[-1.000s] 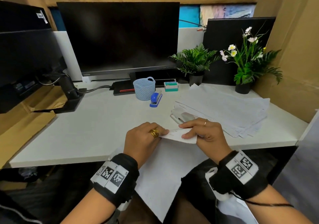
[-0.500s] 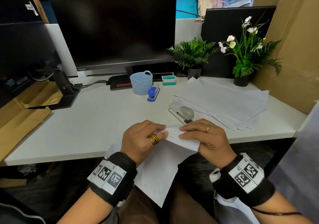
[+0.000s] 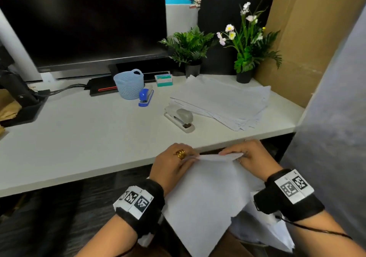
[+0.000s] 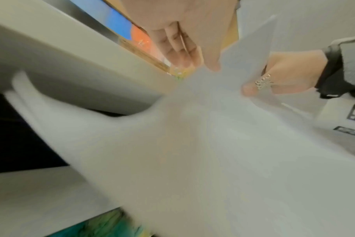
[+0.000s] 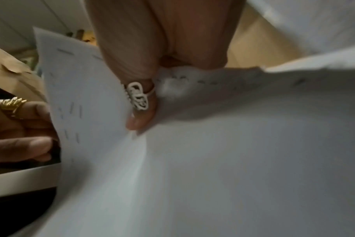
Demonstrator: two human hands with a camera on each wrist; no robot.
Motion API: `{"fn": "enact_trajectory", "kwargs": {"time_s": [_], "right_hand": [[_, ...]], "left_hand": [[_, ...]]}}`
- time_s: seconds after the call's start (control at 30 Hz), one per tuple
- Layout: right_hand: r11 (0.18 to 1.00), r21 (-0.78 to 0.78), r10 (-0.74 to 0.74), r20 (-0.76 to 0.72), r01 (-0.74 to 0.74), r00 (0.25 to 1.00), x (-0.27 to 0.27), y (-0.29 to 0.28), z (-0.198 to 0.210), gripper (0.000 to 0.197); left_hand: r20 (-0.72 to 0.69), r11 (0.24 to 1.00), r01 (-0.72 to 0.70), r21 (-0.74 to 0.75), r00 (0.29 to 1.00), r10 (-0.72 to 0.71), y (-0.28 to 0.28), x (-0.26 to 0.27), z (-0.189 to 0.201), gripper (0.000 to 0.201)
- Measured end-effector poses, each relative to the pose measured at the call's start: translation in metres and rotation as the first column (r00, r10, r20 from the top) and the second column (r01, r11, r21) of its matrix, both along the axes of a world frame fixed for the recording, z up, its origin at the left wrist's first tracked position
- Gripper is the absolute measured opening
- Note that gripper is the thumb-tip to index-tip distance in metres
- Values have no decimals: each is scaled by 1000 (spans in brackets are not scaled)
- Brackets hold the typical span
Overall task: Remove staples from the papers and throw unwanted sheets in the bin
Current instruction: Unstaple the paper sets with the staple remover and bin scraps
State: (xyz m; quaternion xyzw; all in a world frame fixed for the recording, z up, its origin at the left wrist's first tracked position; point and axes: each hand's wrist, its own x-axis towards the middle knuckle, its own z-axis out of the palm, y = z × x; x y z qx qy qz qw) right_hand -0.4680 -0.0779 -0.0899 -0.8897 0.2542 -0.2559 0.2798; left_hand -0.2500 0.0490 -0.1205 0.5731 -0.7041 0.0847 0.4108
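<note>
The white stapled paper sheets (image 3: 206, 193) hang below the pale desk's front edge (image 3: 99, 169), long axis running from the lap up to the hands. The left hand (image 3: 172, 163) and right hand (image 3: 251, 155) pinch the folded top edge with curled fingers. Farther back on the desk lie a grey stapler (image 3: 181, 118) and a loose paper stack (image 3: 219, 100).

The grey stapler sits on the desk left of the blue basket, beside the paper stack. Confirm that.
Not quite. The head view shows the grey stapler on the desk to the right of the blue basket, nearer the front edge. It does sit beside the paper stack.
</note>
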Motion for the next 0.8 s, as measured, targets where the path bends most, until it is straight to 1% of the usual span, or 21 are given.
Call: {"fn": "enact_trajectory", "kwargs": {"time_s": [0.1,0.2,0.27,0.3,0.37,0.4,0.47,0.57,0.67,0.73,0.8], "right_hand": [[969,-144,-211,-54,201,976,-41,-15,-6,53],[867,-326,-404,-13,378,915,-81,-22,-9,54],[797,-401,-490,10,452,872,-100,-20,-9,55],[772,-428,-515,13,470,857,-106,-17,-9,53],[735,-460,-561,0,498,827,-119,-15,-12,52],[727,-456,-582,-11,513,813,-124,-14,-14,51],[734,-407,-616,-59,544,786,-132,-14,-23,48],[759,-308,-631,-125,574,766,-135,-16,-39,50],[783,-193,-621,-168,592,766,-128,-19,-59,47],[789,-132,-612,-248,600,751,-123,-23,-80,46],[796,-109,-586,-389,596,711,-119,-27,-104,43]], "left_hand": [[124,993,-42,106,992,29,-26,-14,7,28],[154,979,-4,202,988,-28,-58,-28,14,40],[162,961,22,276,984,-69,-80,-41,15,44],[178,946,10,323,981,-71,-88,-48,16,45],[267,913,-75,400,963,-38,-105,-61,16,46],[320,903,-127,411,947,-12,-111,-64,16,48],[372,888,-189,419,928,22,-116,-66,14,51],[431,876,-215,433,902,8,-116,-63,10,56],[459,870,-228,437,889,2,-115,-62,11,60],[459,868,-226,441,889,-2,-115,-62,11,62],[449,865,-220,452,893,-7,-115,-63,12,63]]}}
